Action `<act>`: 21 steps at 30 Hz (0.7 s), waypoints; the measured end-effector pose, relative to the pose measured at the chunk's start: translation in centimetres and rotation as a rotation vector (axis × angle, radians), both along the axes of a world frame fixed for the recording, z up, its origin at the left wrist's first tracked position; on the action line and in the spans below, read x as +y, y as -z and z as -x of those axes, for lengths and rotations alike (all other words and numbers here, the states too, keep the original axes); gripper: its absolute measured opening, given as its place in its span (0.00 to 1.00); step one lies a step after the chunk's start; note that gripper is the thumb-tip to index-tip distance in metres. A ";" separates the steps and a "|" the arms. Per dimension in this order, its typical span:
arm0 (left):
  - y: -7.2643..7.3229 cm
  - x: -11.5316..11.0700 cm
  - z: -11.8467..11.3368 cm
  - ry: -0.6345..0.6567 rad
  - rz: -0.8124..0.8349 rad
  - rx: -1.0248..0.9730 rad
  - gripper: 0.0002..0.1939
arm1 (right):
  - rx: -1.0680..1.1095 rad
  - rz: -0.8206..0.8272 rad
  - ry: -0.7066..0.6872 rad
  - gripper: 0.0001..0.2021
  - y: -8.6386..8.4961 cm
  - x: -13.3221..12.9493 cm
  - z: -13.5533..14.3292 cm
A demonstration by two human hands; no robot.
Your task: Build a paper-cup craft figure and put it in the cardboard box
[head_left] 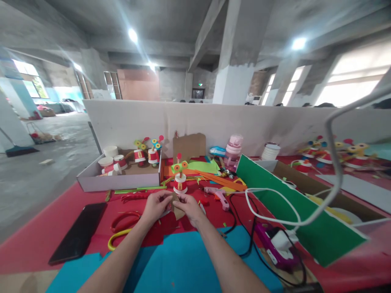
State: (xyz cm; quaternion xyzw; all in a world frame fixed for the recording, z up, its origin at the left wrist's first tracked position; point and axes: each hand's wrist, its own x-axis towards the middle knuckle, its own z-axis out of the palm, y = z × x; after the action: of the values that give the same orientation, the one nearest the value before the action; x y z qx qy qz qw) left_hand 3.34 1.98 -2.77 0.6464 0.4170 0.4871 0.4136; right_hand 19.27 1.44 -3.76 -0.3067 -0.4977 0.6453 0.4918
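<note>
On the head view I see left hand (158, 203) and right hand (188, 205) pinching a brown piece (178, 213) near a cup figure (180, 184), pink glue gun (218, 194) alongside.

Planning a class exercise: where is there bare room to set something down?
Bare red tabletop shows left of the black phone; bare blue sheet lies between the forearms. Crowded: beyond the left hand and right hand, around the cup figure and glue gun; at right, around the purple power strip.
</note>
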 end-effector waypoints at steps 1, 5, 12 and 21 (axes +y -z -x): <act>0.1 0.0 0.0 0.009 0.003 0.004 0.13 | -0.024 -0.007 0.019 0.15 0.0 0.0 0.1; 0.2 0.3 0.2 -0.013 -0.014 0.036 0.14 | -0.087 -0.020 0.082 0.12 0.1 0.2 0.2; 0.3 0.3 0.3 -0.056 -0.078 0.172 0.12 | -0.169 -0.055 0.124 0.09 0.7 0.4 0.4; -0.3 -1.2 -0.7 -0.128 -0.327 0.432 0.07 | -0.289 -0.070 0.246 0.06 1.9 0.8 0.6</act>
State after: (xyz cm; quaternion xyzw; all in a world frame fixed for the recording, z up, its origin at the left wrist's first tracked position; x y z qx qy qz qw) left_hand 4.04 0.81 -2.47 0.7658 0.4513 0.4238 0.1738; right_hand 18.68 2.21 -5.62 -0.4374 -0.5441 0.5119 0.5006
